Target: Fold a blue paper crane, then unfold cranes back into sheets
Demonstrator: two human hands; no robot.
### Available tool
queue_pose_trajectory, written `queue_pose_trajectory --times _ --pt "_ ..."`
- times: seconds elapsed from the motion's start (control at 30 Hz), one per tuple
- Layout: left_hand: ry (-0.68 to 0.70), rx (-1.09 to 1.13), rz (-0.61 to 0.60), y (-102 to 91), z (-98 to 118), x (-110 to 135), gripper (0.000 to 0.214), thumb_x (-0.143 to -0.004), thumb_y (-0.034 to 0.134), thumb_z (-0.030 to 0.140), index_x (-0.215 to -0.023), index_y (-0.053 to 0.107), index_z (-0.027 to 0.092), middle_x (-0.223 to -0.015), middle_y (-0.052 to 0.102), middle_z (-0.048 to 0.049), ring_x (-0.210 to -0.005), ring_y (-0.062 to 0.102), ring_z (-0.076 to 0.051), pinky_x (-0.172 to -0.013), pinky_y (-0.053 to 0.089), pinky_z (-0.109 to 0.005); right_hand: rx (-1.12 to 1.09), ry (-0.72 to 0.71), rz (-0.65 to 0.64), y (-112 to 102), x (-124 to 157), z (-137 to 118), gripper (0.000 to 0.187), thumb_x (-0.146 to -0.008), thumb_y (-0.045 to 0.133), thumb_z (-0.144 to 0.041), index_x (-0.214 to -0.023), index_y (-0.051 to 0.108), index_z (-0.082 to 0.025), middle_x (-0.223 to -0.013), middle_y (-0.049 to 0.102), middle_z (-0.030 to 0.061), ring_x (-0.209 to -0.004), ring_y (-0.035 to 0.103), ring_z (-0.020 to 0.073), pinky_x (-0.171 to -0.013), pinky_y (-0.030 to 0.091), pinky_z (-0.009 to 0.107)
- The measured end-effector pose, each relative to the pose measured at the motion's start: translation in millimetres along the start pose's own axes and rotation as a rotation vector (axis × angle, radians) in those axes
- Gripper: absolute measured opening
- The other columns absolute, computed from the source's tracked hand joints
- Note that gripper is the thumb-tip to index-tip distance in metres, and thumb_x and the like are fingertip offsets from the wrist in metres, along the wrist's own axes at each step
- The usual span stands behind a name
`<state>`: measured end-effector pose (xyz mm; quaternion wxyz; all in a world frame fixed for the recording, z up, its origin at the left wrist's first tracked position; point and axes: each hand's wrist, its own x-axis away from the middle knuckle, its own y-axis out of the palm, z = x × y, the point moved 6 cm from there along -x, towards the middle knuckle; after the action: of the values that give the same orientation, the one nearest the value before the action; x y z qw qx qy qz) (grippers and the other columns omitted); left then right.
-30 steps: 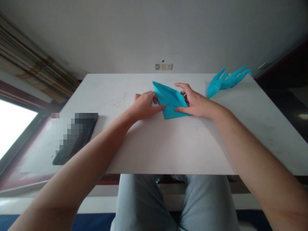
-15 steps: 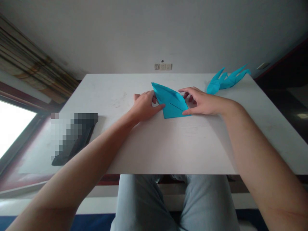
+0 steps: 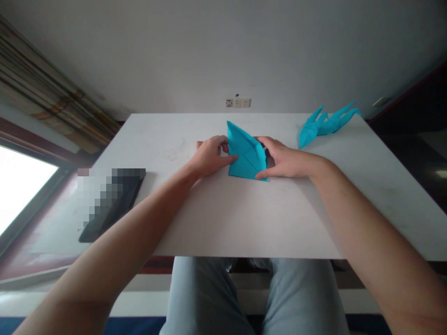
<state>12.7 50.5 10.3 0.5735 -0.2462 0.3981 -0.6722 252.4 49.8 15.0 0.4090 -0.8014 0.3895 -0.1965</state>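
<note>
Between my two hands a folded sheet of blue paper (image 3: pixel 247 151) stands partly raised off the white table, its top corner pointing up and a crease running across its lower part. My left hand (image 3: pixel 213 155) grips its left edge, thumb on the front face and fingers curled behind. At the right edge, my right hand (image 3: pixel 277 158) pinches the paper, the thumb at the lower right corner and the other fingers partly hidden behind it.
Folded blue paper cranes (image 3: pixel 324 125) rest at the table's back right. A dark flat object (image 3: pixel 115 204), partly blurred out, lies on the left. The white table (image 3: pixel 244 228) meets a wall with sockets (image 3: pixel 238 103); a window and curtain (image 3: pixel 52 88) are at the left.
The blue paper has turned a little clockwise, and its lower right corner has come left and nearer me. My right hand has shifted left with it. The view has tilted slightly.
</note>
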Motion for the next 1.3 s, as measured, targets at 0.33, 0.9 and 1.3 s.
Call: queue_pose_trajectory --times 0.33,0.9,1.3 --pt "0.026 0.218 0.101 -7.0 -20 -8 0.049 -0.099 0.07 0.062 -0.074 0.064 0.021 -0.07 0.059 -0.0001 -0.07 0.048 -0.017 -0.066 0.034 -0.034 0.005 0.046 -0.077 12 2 -10 0.133 -0.073 0.105 -0.053 -0.184 0.032 -0.039 -0.178 0.055 0.0151 -0.161 0.057 0.0485 -0.133 0.05 0.067" --pt "0.131 0.423 0.368 -26.0 -27 -18 0.02 -0.103 0.076 0.038 -0.101 0.081 0.02 -0.099 0.085 -0.0059 -0.085 0.072 -0.016 -0.08 0.058 -0.029 0.052 -0.014 -0.109 12 1 -18 0.129 -0.077 0.102 -0.055 -0.184 0.032 -0.041 -0.185 0.048 0.0142 -0.167 0.052 0.0496 -0.135 0.046 0.07" --pt "0.139 0.56 0.012 -20.9 -21 -15 0.047 -0.088 0.09 0.062 -0.104 0.083 0.018 -0.099 0.084 -0.0089 -0.087 0.074 -0.02 -0.081 0.06 -0.032 0.06 0.01 -0.118 13 0 -19 0.129 -0.074 0.101 -0.058 -0.183 0.035 -0.04 -0.186 0.046 0.0135 -0.17 0.048 0.0504 -0.138 0.043 0.071"
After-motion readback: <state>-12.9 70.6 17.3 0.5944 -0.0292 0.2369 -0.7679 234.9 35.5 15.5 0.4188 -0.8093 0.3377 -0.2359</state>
